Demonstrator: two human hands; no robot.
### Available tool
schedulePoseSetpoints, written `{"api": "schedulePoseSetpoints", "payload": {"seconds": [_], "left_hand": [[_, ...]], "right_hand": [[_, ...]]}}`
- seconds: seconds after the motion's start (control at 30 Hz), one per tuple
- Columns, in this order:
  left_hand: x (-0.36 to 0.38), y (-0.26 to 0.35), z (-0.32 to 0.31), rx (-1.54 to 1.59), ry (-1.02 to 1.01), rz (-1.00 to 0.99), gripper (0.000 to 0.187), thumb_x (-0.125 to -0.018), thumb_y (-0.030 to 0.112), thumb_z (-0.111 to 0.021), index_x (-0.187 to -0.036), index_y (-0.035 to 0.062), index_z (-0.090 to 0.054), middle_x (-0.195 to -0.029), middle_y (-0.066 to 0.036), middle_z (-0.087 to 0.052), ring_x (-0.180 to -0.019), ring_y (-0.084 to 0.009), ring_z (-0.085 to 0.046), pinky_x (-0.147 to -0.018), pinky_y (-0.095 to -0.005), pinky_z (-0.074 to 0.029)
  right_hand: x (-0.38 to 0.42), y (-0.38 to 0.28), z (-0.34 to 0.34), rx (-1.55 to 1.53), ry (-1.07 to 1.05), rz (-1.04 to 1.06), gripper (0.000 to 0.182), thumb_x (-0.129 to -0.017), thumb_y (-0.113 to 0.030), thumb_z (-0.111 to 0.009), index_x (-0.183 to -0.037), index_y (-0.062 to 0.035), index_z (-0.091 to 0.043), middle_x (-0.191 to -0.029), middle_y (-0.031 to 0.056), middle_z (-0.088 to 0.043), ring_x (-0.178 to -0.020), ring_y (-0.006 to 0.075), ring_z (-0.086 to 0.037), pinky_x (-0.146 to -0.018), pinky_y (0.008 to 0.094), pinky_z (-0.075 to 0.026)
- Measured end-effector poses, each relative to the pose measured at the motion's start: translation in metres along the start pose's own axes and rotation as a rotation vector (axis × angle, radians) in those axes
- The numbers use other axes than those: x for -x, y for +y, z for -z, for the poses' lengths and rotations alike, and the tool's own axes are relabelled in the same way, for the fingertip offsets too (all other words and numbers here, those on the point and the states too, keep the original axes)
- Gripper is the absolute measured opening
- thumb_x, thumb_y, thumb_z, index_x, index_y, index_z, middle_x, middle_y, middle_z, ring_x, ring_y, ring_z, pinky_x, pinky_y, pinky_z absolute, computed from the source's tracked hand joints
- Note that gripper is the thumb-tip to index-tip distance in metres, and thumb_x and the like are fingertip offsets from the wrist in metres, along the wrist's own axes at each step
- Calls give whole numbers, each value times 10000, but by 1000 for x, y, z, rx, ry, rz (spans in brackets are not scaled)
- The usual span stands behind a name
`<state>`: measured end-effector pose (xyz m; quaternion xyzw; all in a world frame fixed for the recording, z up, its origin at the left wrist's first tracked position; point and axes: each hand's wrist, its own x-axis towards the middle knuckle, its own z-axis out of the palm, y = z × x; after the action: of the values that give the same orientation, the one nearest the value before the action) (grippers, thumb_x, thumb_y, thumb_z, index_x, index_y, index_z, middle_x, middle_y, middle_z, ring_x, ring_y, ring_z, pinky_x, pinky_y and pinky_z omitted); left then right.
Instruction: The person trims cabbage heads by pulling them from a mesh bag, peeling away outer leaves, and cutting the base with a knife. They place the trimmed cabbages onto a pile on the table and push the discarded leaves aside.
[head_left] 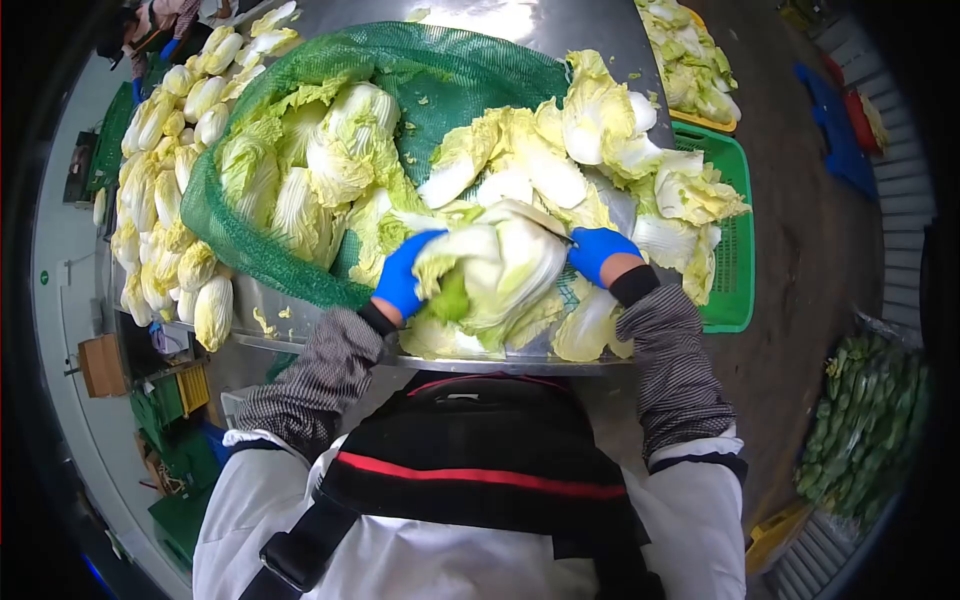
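In front of me a napa cabbage rests among loose leaves at the edge of a metal table. My left hand, in a blue glove, is closed on the left side of this cabbage. My right hand, also gloved in blue, grips a knife whose thin blade lies across the cabbage's upper right side. Torn cabbage leaves lie beyond both hands. To the left, several whole cabbages sit in an open green mesh sack.
Several trimmed cabbages are piled along the table's left side. A green crate stands off the right edge, leaves hanging over it. Farther back is a yellow crate of leaves. Another person is at the far left.
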<state>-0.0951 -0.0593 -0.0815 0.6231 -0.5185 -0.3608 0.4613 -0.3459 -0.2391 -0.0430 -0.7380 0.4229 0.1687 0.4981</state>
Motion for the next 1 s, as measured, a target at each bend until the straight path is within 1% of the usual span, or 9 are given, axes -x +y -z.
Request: {"api": "schedulePoseSetpoints", "payload": {"seconds": [0.07,0.13,0.2,0.33,0.4,0.6,0.73,0.87,1.0], "left_hand": [[-27,-14,11,466,157,257,363,-794,41,-592,-1146,10,-508,-1097,-86,-574,-1012,-160,-546,-860,-274,-439],[-55,3,35,-32,84,272,344,-825,84,-576,-1140,-21,-486,-1075,-93,-579,-933,-155,-583,-800,-276,-479],[-66,10,50,727,158,650,468,-785,197,-643,-1160,-15,-462,-1019,-91,-590,-832,-181,-601,-727,-279,-487],[-84,12,59,270,227,705,591,-716,282,-700,-1158,-25,-455,-1039,-141,-565,-897,-265,-572,-778,-338,-457],[-76,19,44,-873,499,-225,666,-663,302,-733,-1160,-33,-444,-1111,-202,-507,-1024,-353,-491,-870,-391,-394],[-35,28,-16,-179,1,142,541,-722,194,-684,-1202,47,-481,-1053,-124,-562,-970,-235,-555,-845,-319,-433],[-48,-45,26,47,293,383,553,-739,127,-674,-1237,47,-447,-962,-87,-560,-835,-176,-550,-753,-305,-462],[-45,-1,46,-321,684,158,570,-737,116,-680,-1241,29,-428,-1035,-115,-527,-920,-228,-526,-794,-318,-437],[-32,90,-33,-682,20,-369,707,-680,317,-703,-1275,86,-400,-1126,-156,-485,-1028,-315,-478,-844,-390,-420]], "right_hand": [[4,10,-9,559,351,63,349,-825,-361,-481,-979,-56,-552,-767,170,-604,-729,309,-606,-660,388,-485],[26,7,-1,517,424,150,331,-825,-358,-507,-965,-64,-569,-742,149,-597,-709,280,-608,-649,356,-483],[45,-3,11,35,367,153,293,-820,-325,-536,-951,-66,-576,-748,154,-603,-730,282,-605,-680,347,-474],[35,-6,-11,-160,491,276,399,-790,-388,-602,-1021,-64,-574,-845,154,-618,-800,281,-602,-737,335,-466],[24,-16,-26,-17,574,246,499,-748,-452,-637,-1064,-73,-562,-976,154,-600,-901,285,-583,-770,360,-456],[33,-41,-62,-218,724,246,372,-757,-305,-627,-1039,-81,-537,-995,141,-549,-874,309,-568,-737,366,-456],[34,9,-79,-193,716,31,316,-770,-180,-579,-1069,-89,-528,-999,120,-568,-903,288,-572,-759,352,-455],[43,8,-58,-152,846,17,341,-782,-219,-603,-1085,-80,-531,-985,118,-579,-891,262,-577,-756,340,-456],[9,-12,-53,-256,687,158,435,-790,-352,-616,-1089,-48,-531,-1027,158,-570,-936,270,-563,-810,346,-428]]}}
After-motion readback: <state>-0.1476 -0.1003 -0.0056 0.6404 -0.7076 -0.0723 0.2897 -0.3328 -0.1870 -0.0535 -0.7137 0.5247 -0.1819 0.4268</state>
